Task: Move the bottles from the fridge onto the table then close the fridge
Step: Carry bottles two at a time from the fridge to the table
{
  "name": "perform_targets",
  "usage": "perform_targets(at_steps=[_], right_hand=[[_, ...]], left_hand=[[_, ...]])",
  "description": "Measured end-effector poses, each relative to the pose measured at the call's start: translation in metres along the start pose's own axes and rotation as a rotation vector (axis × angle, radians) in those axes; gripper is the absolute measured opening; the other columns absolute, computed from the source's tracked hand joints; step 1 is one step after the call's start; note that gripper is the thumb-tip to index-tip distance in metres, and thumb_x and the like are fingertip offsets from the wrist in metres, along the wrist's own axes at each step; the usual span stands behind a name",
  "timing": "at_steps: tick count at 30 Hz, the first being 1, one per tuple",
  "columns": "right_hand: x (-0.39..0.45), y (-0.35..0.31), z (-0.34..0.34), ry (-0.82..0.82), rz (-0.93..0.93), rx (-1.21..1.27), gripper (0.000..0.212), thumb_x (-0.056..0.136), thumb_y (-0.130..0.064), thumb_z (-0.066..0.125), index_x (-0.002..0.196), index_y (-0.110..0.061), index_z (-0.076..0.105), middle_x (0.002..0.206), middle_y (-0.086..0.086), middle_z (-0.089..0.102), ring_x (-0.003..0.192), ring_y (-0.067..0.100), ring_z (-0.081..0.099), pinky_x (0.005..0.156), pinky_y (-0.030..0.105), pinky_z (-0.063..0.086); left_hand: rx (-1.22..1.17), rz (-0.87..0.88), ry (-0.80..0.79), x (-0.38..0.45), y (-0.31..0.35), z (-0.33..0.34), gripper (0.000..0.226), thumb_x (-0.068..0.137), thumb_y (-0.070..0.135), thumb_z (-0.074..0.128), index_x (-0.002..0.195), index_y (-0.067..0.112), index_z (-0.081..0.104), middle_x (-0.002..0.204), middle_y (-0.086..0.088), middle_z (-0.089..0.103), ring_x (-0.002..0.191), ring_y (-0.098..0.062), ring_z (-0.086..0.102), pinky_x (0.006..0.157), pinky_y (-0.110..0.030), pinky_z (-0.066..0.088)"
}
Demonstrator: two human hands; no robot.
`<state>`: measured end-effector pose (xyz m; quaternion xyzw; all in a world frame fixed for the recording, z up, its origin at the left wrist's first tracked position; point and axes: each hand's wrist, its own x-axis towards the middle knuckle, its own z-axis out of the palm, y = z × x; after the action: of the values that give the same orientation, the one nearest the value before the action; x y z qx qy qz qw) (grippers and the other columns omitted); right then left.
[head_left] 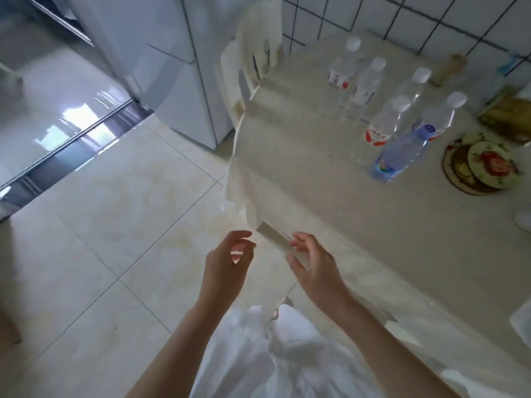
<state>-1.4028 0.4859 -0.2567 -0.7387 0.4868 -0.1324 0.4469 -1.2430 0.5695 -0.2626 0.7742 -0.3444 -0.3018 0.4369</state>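
Several clear water bottles with white caps (pixel 382 122) stand on the table (pixel 330 179) at the upper right, and a blue-tinted bottle (pixel 400 155) stands nearest me. The white fridge (pixel 178 67) is at the upper left beside the table, its door blurred by motion. My left hand (pixel 227 261) and my right hand (pixel 311 261) hang in front of me near the table's front corner, fingers loosely curled, holding nothing.
A white plastic chair (pixel 250 67) draped with a cloth stands between the fridge and the table. Round patterned coasters (pixel 479 165) and a food packet (pixel 508 116) lie at the table's right. A tiled wall (pixel 402 18) is behind; pale floor tiles (pixel 115 225) spread to the left.
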Motion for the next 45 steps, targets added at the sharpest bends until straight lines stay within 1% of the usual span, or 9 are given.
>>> perform_targets(at_steps=[3,7,11,16,23,27,30,35,45], right_hand=[[-0.011,-0.028,0.036,-0.094,-0.036,-0.02,0.036,0.093,-0.03,0.056,0.127,-0.03,0.044,0.115,-0.017,0.055,0.111,0.001,0.051,0.098,0.022,0.041],[-0.02,-0.071,0.097,-0.167,-0.092,-0.045,0.037,0.093,-0.028,0.057,0.128,-0.026,0.047,0.116,-0.014,0.058,0.111,0.003,0.053,0.098,0.023,0.043],[-0.035,-0.118,0.166,-0.244,-0.1,-0.029,0.038,0.092,-0.025,0.058,0.129,-0.022,0.047,0.117,-0.01,0.06,0.112,0.006,0.054,0.096,0.022,0.042],[-0.043,-0.169,0.246,-0.378,-0.165,-0.07,0.038,0.093,-0.025,0.058,0.129,-0.021,0.046,0.118,-0.008,0.059,0.112,0.007,0.054,0.094,0.02,0.041],[-0.033,-0.221,0.309,-0.458,-0.245,-0.127,0.038,0.091,-0.024,0.06,0.127,-0.022,0.048,0.114,-0.01,0.062,0.109,0.006,0.057,0.098,0.028,0.045],[-0.012,-0.245,0.336,-0.485,-0.273,-0.149,0.038,0.091,-0.024,0.061,0.126,-0.023,0.048,0.113,-0.011,0.062,0.108,0.005,0.057,0.096,0.028,0.045],[0.011,-0.264,0.356,-0.494,-0.28,-0.146,0.038,0.091,-0.024,0.061,0.126,-0.024,0.048,0.114,-0.012,0.061,0.107,0.005,0.057,0.095,0.025,0.045],[0.061,-0.299,0.39,-0.502,-0.287,-0.134,0.039,0.091,-0.024,0.061,0.128,-0.023,0.047,0.115,-0.011,0.06,0.108,0.007,0.056,0.093,0.024,0.044],[0.195,-0.392,0.439,-0.502,-0.331,-0.151,0.042,0.091,-0.03,0.059,0.131,-0.024,0.045,0.12,-0.011,0.059,0.111,0.007,0.054,0.092,0.022,0.042]], left_hand=[[0.03,-0.016,0.065,-0.021,-0.028,-0.042,0.022,0.089,0.008,0.063,0.104,0.025,0.063,0.082,0.018,0.071,0.082,0.004,0.065,0.072,-0.011,0.05],[0.029,-0.076,0.143,-0.048,-0.068,-0.111,0.022,0.089,0.011,0.063,0.103,0.028,0.062,0.085,0.014,0.071,0.081,0.001,0.066,0.074,-0.017,0.053],[0.036,-0.171,0.21,-0.081,-0.113,-0.188,0.023,0.09,0.015,0.063,0.1,0.035,0.06,0.086,0.015,0.07,0.081,0.001,0.066,0.074,-0.016,0.051],[0.039,-0.274,0.352,-0.117,-0.167,-0.275,0.021,0.09,0.013,0.063,0.1,0.031,0.061,0.084,0.016,0.068,0.08,0.005,0.063,0.067,-0.01,0.047],[0.015,-0.375,0.511,-0.123,-0.207,-0.352,0.018,0.089,0.014,0.063,0.102,0.026,0.064,0.087,0.014,0.07,0.081,0.008,0.062,0.063,-0.005,0.044],[-0.007,-0.389,0.565,-0.101,-0.217,-0.381,0.018,0.089,0.014,0.063,0.102,0.026,0.064,0.087,0.014,0.069,0.081,0.007,0.063,0.064,-0.01,0.046],[-0.01,-0.379,0.565,-0.076,-0.222,-0.4,0.018,0.088,0.014,0.063,0.101,0.028,0.063,0.087,0.015,0.069,0.082,0.008,0.062,0.064,-0.007,0.046],[-0.006,-0.353,0.537,-0.013,-0.229,-0.434,0.018,0.089,0.015,0.063,0.102,0.027,0.063,0.087,0.017,0.068,0.083,0.008,0.062,0.068,-0.015,0.05],[0.039,-0.282,0.484,0.149,-0.227,-0.523,0.018,0.09,0.015,0.064,0.104,0.024,0.063,0.087,0.015,0.068,0.083,0.009,0.061,0.065,-0.006,0.046]])
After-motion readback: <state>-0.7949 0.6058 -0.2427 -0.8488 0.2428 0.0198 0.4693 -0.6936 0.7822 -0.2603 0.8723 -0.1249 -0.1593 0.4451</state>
